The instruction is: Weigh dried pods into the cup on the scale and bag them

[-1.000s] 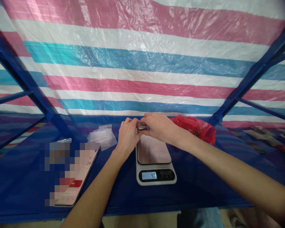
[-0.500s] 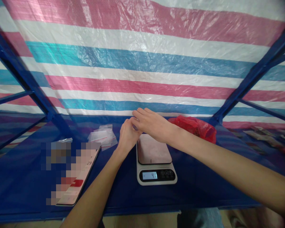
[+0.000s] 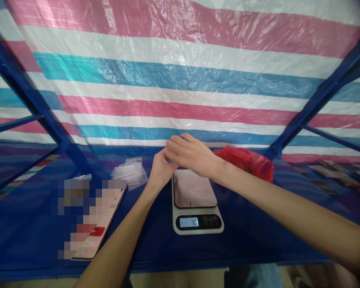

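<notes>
- Since a second ago both hands have risen off the scale (image 3: 194, 188); the small dark, shiny item that showed between them then is now hidden.
- Left hand (image 3: 159, 171) is curled shut under the right, fingers closed, seemingly around that item, though I cannot see it.
- Right hand (image 3: 189, 157) lies across the left, fingers half bent over it; whether they pinch anything I cannot tell.
- Both hands meet just above the scale's far edge; its pan is bare and the display is lit.
- Clear bags (image 3: 129, 173) lie to the left, a red bag (image 3: 249, 161) just right, a phone (image 3: 96, 228) nearer.
- Risk, as I judge it: the item could slip from the overlapped hands and strike the pan or roll off the blue table (image 3: 258, 240), since neither grip looks firm.
</notes>
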`<state>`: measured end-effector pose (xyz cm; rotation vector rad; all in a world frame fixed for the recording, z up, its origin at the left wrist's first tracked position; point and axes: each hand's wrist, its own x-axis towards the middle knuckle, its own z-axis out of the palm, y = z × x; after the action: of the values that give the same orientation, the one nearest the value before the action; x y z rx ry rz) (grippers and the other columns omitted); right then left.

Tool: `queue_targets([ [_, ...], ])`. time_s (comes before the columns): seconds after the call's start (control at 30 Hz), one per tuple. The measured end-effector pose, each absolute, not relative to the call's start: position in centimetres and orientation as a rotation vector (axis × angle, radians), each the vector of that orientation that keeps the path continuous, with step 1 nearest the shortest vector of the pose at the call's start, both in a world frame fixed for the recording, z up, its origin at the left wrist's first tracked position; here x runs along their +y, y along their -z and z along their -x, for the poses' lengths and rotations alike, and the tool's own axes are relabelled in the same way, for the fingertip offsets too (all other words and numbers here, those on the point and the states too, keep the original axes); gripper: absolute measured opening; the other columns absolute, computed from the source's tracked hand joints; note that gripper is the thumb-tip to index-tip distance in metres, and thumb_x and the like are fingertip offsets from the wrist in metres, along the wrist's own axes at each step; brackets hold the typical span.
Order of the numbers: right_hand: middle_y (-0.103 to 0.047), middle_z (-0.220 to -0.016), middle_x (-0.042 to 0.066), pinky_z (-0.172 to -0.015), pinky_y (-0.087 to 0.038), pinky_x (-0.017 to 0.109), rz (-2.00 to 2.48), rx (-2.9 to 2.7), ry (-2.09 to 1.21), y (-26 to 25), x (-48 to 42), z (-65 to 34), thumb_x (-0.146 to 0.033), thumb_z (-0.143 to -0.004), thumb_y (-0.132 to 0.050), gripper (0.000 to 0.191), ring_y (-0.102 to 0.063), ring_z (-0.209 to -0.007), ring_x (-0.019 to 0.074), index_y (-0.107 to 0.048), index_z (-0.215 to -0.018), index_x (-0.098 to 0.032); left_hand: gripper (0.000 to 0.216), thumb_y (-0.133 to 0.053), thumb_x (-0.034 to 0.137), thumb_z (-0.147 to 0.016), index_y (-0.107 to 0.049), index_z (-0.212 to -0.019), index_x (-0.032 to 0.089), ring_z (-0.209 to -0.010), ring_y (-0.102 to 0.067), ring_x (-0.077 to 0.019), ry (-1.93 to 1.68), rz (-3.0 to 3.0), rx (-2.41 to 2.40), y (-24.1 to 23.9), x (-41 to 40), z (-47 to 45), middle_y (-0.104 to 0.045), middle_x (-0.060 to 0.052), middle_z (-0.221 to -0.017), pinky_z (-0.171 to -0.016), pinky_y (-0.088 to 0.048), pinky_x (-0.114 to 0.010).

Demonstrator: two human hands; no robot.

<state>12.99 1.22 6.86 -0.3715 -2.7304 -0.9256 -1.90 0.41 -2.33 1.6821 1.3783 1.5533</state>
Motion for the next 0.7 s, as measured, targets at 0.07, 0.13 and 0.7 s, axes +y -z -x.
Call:
queue_targets([
  [0.07,-0.073,-0.11,0.011,-0.087,-0.041,0.041,0.482,-2.718,0.72,-6.5,1.5,-13.5,-0.014,-0.105,-0.052,0.016,-0.062,-0.108,0.0273,-0.068,-0.109,-0.017,0.015,-0.074,0.022,-0.074,-0.069,-0.086,0.015,-0.077,-0.068,-0.0188,-1.564,-1.666,1.32,2.2,0.3,1.9,-0.076,-0.004,-0.085,-0.067,-0.052,-0.027],
  [0.13,-0.074,-0.109,0.012,-0.09,-0.043,0.041,0.644,-2.633,0.446,-5.9,1.7,-14.2,-0.016,-0.103,-0.057,0.012,-0.066,-0.106,0.0277,-0.065,-0.112,-0.016,0.015,-0.072,0.023,-0.074,-0.07,-0.087,0.015,-0.079,-0.069,-0.0182,-1.583,-1.643,1.256,2.1,0.2,1.8,-0.076,-0.003,-0.086,-0.071,-0.053,-0.028],
  [0.7,-0.072,-0.112,0.004,-0.089,-0.05,0.036,0.723,-2.198,-0.919,0.3,0.6,-22.3,-0.018,-0.084,-0.08,0.029,-0.067,-0.104,0.0214,-0.069,-0.11,-0.023,0.025,-0.08,0.032,-0.072,-0.063,-0.084,0.018,-0.057,-0.058,-0.0102,-1.695,-1.191,1.239,1.3,-0.1,2.7,-0.072,-0.001,-0.075,-0.05,-0.038,-0.019],
])
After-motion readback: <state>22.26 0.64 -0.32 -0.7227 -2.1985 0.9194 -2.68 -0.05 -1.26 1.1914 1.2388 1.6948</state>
